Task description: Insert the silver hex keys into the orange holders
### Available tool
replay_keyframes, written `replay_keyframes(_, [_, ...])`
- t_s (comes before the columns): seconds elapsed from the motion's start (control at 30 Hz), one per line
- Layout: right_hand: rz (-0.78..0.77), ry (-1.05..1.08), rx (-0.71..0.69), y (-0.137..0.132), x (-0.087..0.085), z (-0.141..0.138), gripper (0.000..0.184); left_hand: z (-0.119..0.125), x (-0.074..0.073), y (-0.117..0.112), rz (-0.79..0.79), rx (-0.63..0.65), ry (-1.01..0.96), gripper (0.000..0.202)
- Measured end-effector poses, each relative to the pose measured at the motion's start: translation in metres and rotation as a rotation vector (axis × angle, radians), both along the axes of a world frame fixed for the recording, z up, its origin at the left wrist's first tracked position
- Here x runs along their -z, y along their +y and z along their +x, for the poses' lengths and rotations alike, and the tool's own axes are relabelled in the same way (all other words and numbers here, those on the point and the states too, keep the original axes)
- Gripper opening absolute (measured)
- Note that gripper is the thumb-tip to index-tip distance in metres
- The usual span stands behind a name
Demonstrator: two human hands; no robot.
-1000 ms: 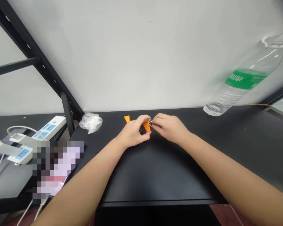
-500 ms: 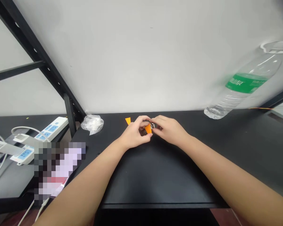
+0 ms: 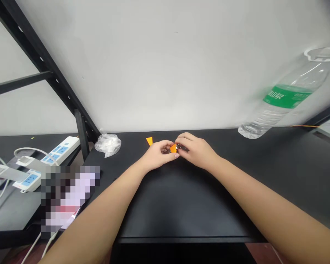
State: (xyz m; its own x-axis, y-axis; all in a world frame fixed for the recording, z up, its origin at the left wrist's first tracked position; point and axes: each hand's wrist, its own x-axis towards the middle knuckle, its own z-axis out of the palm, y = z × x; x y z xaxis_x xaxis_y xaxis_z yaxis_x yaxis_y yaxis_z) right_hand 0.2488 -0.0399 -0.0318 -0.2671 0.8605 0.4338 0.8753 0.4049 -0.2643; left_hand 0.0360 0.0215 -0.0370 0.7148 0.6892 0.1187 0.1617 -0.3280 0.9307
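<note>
My left hand point(image 3: 156, 156) has lowered, pinching the orange piece point(image 3: 173, 148) at the far middle of the tabletop point(image 3: 181, 205). My right hand point(image 3: 200, 151) pinches the metal part point(image 3: 177, 147) beside it; uneven pressure could make either slip.

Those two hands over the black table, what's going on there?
A person is handling small parts over the black table. The left hand holds an orange piece between thumb and fingers. The right hand has its fingers at a metal part beside it; whether they grip it is unclear. Another orange piece shows just beyond the left hand. A crumpled plastic bag lies to the left, a large bottle to the right.
</note>
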Motion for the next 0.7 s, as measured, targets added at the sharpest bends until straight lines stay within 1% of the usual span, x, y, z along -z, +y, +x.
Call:
replay_keyframes(0.07, [-0.061,-0.017,0.042,-0.001,-0.003,0.007,0.037,-0.001,-0.002,-0.001,0.112,-0.035,0.050,0.044])
replay_keyframes(0.13, [-0.145,-0.064,0.093,0.000,-0.007,0.024,0.044,-0.003,-0.004,-0.001,0.271,-0.093,0.100,0.045])
replay_keyframes(0.17, [-0.195,-0.103,0.114,0.001,-0.009,0.035,0.037,-0.004,-0.005,-0.001,0.341,-0.121,0.116,0.045])
replay_keyframes(0.2, [-0.249,-0.143,0.139,0.003,-0.010,0.048,0.024,-0.005,-0.006,0.000,0.391,-0.143,0.129,0.044])
replay_keyframes(0.23, [-0.305,-0.167,0.158,0.004,-0.011,0.060,0.016,-0.006,-0.006,0.000,0.424,-0.155,0.141,0.043])
replay_keyframes(0.33, [-0.426,-0.159,0.173,0.010,-0.012,0.087,0.017,-0.006,-0.005,0.001,0.462,-0.171,0.175,0.045])
replay_keyframes(0.43, [-0.490,-0.118,0.135,0.014,-0.007,0.095,0.018,-0.006,-0.003,0.002,0.454,-0.176,0.190,0.044])
replay_keyframes(0.5, [-0.488,-0.110,0.111,0.015,-0.003,0.094,0.017,-0.006,-0.003,0.002,0.448,-0.183,0.190,0.044])
replay_keyframes(0.7, [-0.401,-0.126,0.082,0.018,0.010,0.094,0.012,-0.006,-0.002,0.003,0.447,-0.174,0.174,0.043])
